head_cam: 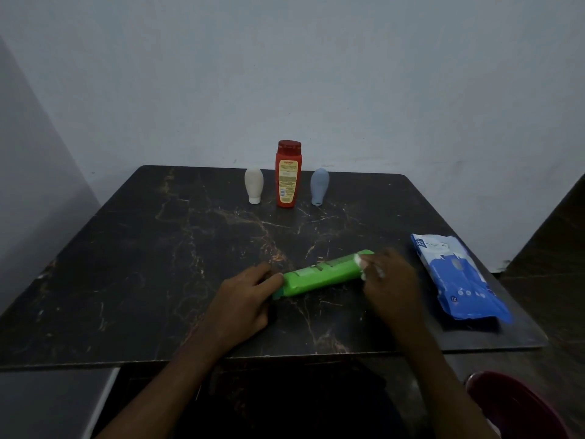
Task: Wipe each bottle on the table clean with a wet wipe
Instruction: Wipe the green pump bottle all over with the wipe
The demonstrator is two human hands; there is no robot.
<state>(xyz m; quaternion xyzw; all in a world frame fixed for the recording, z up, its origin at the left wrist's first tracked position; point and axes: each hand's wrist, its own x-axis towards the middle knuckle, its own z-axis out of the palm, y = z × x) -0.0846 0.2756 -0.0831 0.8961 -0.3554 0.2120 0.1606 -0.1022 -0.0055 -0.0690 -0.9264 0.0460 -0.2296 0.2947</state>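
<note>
Green plastic, lying on its side near the counter's front edge: the green bottle (323, 275) is the one being wiped. The left grip (243, 299) pinches its capped end between thumb and fingers, pinning it down. The right grip (392, 280) is closed round a bunched white wet wipe (362, 263) pressed to the bottle's farther, right-hand end.

To do this stroke well, I judge the left should hold firm so the bottle cannot roll (the stone looks slick). The wipe should run the whole length toward the cap, with a turn between passes to reach the underside.

Low at the right, a dark red seat (512, 403) edges into view. The counter (158, 264) is dark marble-pattern with pale, rusty veins. A blue-and-white wipe pack (459, 277) lies flat just beside the right grip. Well back stand a white bottle (254, 185), a taller red bottle (288, 175) and a grey-blue bottle (319, 186) in a row, near one another yet apart. Whether they are wiped yet, I cannot tell. Behind them rises a plain grey wall (285, 74), dimly lit.
</note>
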